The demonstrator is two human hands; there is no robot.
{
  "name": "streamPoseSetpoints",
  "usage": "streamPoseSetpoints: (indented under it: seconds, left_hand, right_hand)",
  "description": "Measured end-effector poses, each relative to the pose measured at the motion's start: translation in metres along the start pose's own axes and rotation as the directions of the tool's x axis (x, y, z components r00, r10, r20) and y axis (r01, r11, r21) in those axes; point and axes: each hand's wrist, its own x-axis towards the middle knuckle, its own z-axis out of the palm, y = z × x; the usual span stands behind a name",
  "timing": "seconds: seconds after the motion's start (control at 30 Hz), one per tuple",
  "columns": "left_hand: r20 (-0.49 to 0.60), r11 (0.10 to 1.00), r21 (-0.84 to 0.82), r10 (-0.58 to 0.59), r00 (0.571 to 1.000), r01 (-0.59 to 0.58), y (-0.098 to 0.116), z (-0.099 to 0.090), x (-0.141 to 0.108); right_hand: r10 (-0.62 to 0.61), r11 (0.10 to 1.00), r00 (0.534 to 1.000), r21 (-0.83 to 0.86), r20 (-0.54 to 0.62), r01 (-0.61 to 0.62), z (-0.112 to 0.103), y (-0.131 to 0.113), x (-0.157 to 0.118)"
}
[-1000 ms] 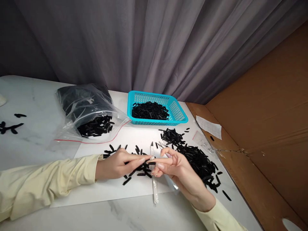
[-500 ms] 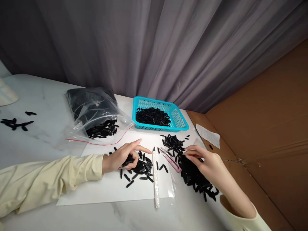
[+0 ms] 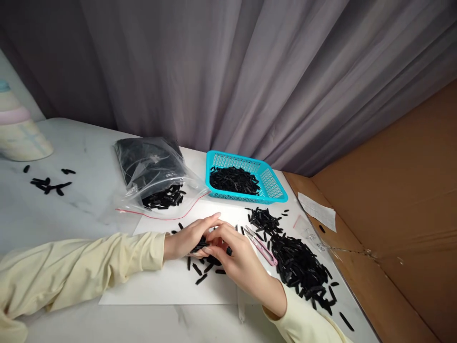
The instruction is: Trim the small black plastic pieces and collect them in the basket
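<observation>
My left hand [image 3: 189,238] is curled round several small black strips [image 3: 200,245] above the white sheet [image 3: 143,281]. Over the same sheet, my right hand [image 3: 235,247] meets the left, its thumb and fingers closed together at the strips; whatever it pinches is too small or hidden to name. Beneath both hands lie loose black strips, partly covered. The pink snips [image 3: 262,247] rest just right of my right hand. A white-handled tool [image 3: 240,305] lies partly hidden under my right wrist.
A blue basket [image 3: 273,183] holding black strips stands at the back, beside a clear zip bag [image 3: 153,164] of them. Black heaps [image 3: 303,267] lie right, scattered strips [image 3: 50,186] left. A pastel bottle [image 3: 21,131] stands far left, cardboard [image 3: 400,200] right.
My right hand has moved left from the large black heap to my left hand, now covering part of the white-handled tool. The view has shifted, showing more of the bottle.
</observation>
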Motion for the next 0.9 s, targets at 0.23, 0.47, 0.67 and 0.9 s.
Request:
streamPoseSetpoints:
  seconds: [0.23,0.47,0.67,0.9]
  left_hand:
    - [0.014,0.999,0.044,0.009,1.0,-0.01,0.001,0.002,0.001]
    - [0.01,0.978,0.207,0.03,0.999,-0.032,-0.003,0.003,0.003]
    - [0.002,0.94,0.341,0.023,1.0,-0.022,0.0,0.006,0.0]
    - [-0.016,0.918,0.396,0.016,1.0,-0.008,0.002,0.01,-0.002]
  right_hand:
    - [0.185,0.962,0.982,0.211,-0.049,-0.171,0.0,0.003,-0.002]
    - [0.502,0.638,0.865,0.664,0.026,-0.39,-0.013,0.001,-0.032]
    - [0.553,0.48,0.832,0.797,0.05,-0.367,-0.01,0.011,-0.047]
    - [0.521,0.446,0.853,0.845,0.022,-0.294,-0.011,0.01,-0.048]
